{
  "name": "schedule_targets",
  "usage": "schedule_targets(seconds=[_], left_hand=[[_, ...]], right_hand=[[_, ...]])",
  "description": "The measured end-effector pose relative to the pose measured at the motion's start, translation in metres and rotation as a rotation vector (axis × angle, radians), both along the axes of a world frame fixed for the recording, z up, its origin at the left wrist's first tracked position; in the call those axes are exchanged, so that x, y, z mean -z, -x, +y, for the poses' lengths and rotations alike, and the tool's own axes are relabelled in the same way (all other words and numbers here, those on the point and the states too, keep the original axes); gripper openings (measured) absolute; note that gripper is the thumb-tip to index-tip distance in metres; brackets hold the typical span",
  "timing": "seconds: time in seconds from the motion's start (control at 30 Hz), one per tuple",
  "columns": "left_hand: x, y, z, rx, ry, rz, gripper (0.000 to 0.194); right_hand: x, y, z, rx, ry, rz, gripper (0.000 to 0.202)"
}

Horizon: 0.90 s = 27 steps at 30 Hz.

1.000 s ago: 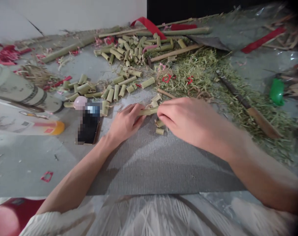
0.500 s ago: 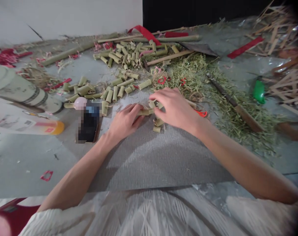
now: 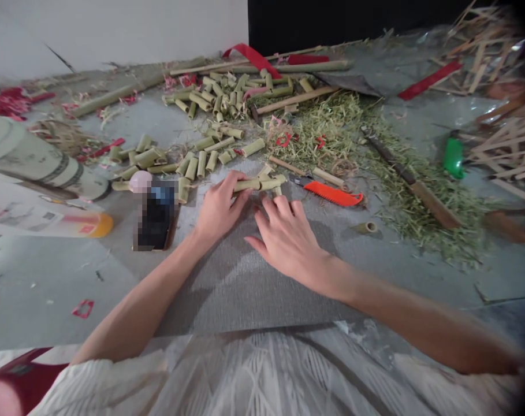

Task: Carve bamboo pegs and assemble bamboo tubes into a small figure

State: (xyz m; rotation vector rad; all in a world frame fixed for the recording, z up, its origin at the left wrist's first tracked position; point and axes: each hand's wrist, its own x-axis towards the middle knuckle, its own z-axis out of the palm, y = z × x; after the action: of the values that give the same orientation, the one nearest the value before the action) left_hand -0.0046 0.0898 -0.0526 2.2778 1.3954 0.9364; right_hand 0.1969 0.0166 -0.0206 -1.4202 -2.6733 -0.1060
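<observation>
My left hand [image 3: 221, 207] grips a short length of green bamboo [image 3: 247, 185] between thumb and fingers, just above the grey mat. More small bamboo pieces [image 3: 271, 182] sit against its right end; whether they are joined to it I cannot tell. Just below them, my right hand [image 3: 288, 236] is open, palm down, its fingers spread and thumb stretched out. Its fingertips are close to the pieces, and whether they touch is unclear. Beyond the right fingers lies a cutting tool with an orange handle [image 3: 334, 193]. One loose bamboo tube [image 3: 367, 227] rests farther right.
Cut bamboo tubes [image 3: 219, 95] are heaped at the back, near a hammer [image 3: 297, 101]. A long-bladed knife [image 3: 412, 179] lies on leafy green shreds at right, by a green object [image 3: 453, 156]. On the left are a phone [image 3: 156, 222] and a white bottle with a yellow cap [image 3: 98, 225].
My right hand has drawn back toward me and off the bamboo, its fingers now spread. The orange-handled tool has come into fuller view. My left hand still holds its bamboo piece.
</observation>
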Motion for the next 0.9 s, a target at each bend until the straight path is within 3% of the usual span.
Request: schedule_targets(seconds=[0.37, 0.7, 0.9], left_hand=[[-0.002, 0.001, 0.002, -0.079, -0.086, -0.017, 0.017], [-0.001, 0.004, 0.004, -0.1, -0.088, -0.046, 0.022], [0.001, 0.004, 0.006, -0.113, -0.057, -0.094, 0.021]], right_hand=[[0.006, 0.008, 0.02, 0.012, -0.043, -0.004, 0.038], [0.017, 0.018, 0.035, 0.033, -0.072, 0.027, 0.046], [0.018, 0.017, 0.039, 0.026, -0.08, 0.04, 0.038]])
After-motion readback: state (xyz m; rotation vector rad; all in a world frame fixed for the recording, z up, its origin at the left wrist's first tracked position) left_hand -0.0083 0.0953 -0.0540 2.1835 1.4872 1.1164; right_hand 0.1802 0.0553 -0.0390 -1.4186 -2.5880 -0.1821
